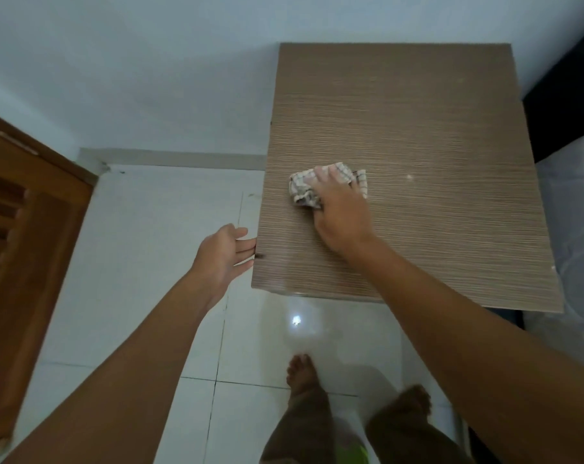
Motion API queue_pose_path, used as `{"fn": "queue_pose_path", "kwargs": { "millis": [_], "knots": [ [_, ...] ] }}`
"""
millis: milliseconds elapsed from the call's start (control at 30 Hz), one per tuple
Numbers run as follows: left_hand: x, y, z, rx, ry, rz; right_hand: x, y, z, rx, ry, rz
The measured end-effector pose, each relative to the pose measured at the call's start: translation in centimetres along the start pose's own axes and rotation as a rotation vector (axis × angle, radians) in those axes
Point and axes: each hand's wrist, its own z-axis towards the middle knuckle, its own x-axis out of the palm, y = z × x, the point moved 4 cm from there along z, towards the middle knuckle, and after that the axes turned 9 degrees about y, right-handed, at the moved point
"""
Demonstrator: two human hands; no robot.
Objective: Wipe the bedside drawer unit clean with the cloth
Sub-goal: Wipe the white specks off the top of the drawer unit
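While bare feet [300, 371] are standing on glossy white tiles [133, 262], the left hand [222, 254] is touching the left edge of the brown wood-grain bedside drawer unit [418, 112], fingers straight; the right hand [339, 211] is gripping a crumpled checked cloth [302, 190] on top.

The unit [418, 128] has a flat top of brown, fine-striped wood grain — a crumpled checked cloth [302, 192] lies on its near-left part, a few pale specks [409, 177] further right. The unit stands on a glossy white tiled floor [143, 262], against the far wall [150, 78].
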Motion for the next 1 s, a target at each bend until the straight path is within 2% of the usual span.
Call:
{"fn": "queue_pose_path", "kwargs": {
  "millis": [100,167,267,333,467,567,667,800,1000],
  "knots": [
    [-0.4,0.3,0.1,-0.018,0.022,-0.065,2.4,2.4,-2.9,-0.276,0.101,0.013],
    [-0.5,0.2,0.1,-0.018,0.025,-0.051,4.1,3.7,-6.2,-0.448,0.174,-0.072],
    [-0.2,-0.2,0.2,0.006,-0.02,0.091,5.4,4.5,-11.0,-0.631,0.187,-0.117],
    [0.1,-0.2,0.2,0.04,-0.05,0.256,5.1,4.7,-12.8,-0.682,0.225,-0.078],
    [2.0,-0.4,0.0,0.23,-0.063,0.731,1.2,3.8,-12.7,-0.573,0.264,0.25],
    [4.1,-0.4,-0.4,0.351,-0.07,0.962,-2.4,0.9,-10.9,-0.373,0.11,0.475],
    [5.7,-0.6,0.0,0.354,-0.117,1.088,-5.5,-2.3,-8.4,-0.199,-0.035,0.619],
    [8.2,-1.7,1.2,0.38,-0.147,1.255,-9.2,-5.6,-5.3,-0.102,-0.185,0.692],
    [11.6,-4.5,4.6,0.441,-0.24,1.396,-11.7,-8.7,-1.4,-0.111,-0.307,0.603]
  ]
}}
